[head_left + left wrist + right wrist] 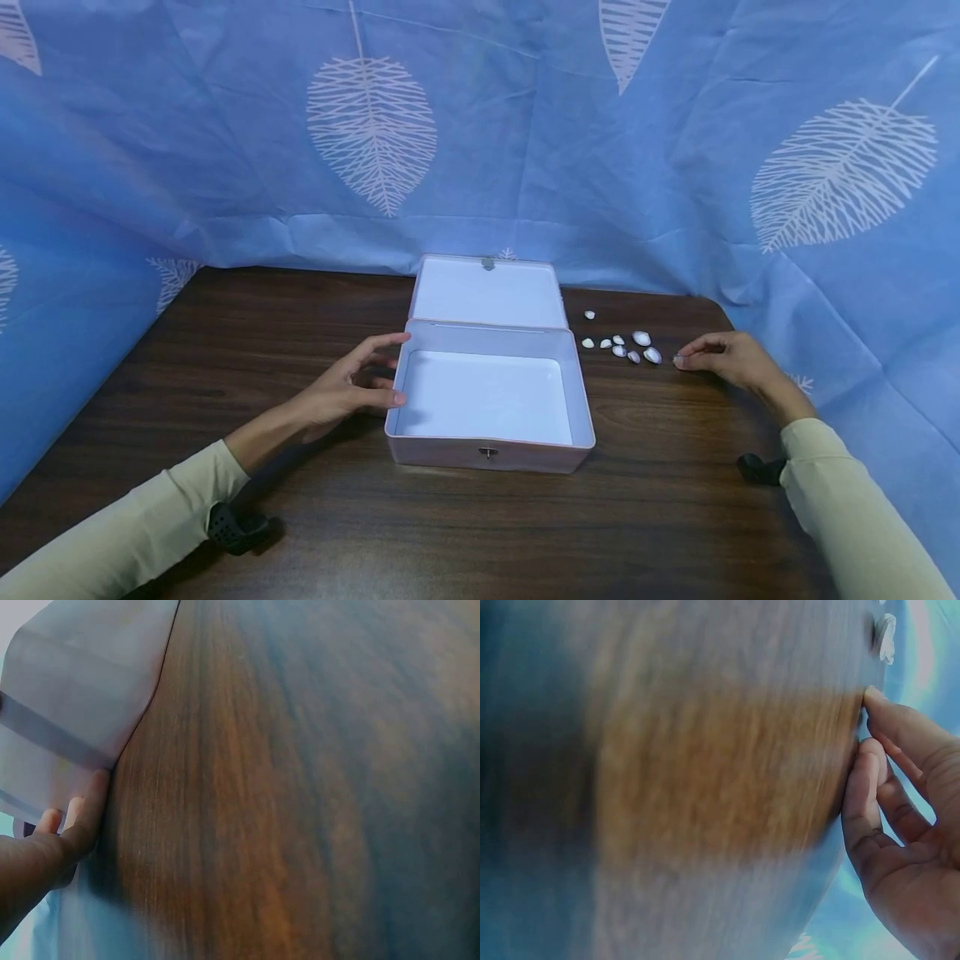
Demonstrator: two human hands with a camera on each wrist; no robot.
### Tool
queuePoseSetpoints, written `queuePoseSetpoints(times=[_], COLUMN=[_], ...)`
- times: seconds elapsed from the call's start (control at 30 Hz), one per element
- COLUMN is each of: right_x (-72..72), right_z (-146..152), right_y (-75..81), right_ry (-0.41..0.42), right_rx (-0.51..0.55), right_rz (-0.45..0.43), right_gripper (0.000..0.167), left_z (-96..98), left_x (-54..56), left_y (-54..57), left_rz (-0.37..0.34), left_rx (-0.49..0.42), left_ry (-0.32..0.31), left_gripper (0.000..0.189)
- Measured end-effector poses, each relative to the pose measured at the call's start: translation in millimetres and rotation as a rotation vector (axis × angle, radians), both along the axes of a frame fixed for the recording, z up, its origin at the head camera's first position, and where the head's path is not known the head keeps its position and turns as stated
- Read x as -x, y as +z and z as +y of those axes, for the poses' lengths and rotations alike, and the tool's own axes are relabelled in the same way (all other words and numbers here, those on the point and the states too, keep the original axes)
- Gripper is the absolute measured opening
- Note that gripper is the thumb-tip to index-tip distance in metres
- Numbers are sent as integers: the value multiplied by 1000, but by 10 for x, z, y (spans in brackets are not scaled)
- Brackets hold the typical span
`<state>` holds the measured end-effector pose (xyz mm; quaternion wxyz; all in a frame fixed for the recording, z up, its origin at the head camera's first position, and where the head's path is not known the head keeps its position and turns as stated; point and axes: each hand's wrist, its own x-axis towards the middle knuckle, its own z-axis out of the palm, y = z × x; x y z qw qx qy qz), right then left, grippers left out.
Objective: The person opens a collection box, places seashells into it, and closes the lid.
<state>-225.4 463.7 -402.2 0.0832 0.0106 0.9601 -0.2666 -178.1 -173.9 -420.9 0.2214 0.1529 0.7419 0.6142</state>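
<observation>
A pale pink box (491, 454) stands with its lid (487, 292) tipped back and a bare white inside. My left hand (352, 379), fingers spread and fairly straight, touches the box's left side; the left wrist view also shows this hand (60, 844) against the outer wall. Beyond the box's right side lie several small white seashells (641, 338). At the right end of them, my right hand (731, 358) pinches a small whitish seashell (677, 361), mostly hidden by the fingertips. In the right wrist view the thumb and fingers of this hand (907, 802) reach down to the table.
The box and shells are on a dark brown wooden table (300, 492). One shell (589, 315) lies apart, near the lid's right edge. A blue curtain (480, 125) with white leaf prints hangs along the table's back and sides. A small metal latch (487, 452) sits on the box front.
</observation>
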Motion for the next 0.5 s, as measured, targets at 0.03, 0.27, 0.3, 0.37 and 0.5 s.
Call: queuePoseSetpoints(times=[0.03, 0.27, 0.3, 0.37, 0.5], right_x=[7, 26, 26, 30, 42], right_z=[4, 26, 25, 25, 19], right_y=[-7, -19, -17, -15, -12], right_ry=[10, 16, 11, 0, -14], right_rx=[10, 107, 124, 161, 216], right_rz=[9, 38, 34, 25, 7], right_gripper=[42, 35, 35, 35, 36], left_z=[-3, -9, -10, -10, -9], left_x=[0, 0, 0, 1, 2], left_y=[-3, 8, 8, 13, 8], left_rz=[-2, -6, -6, -5, -11], left_rx=[-1, -6, -4, -2, 3], left_ry=[0, 0, 1, 5, 6], left_gripper=[92, 92, 92, 91, 91])
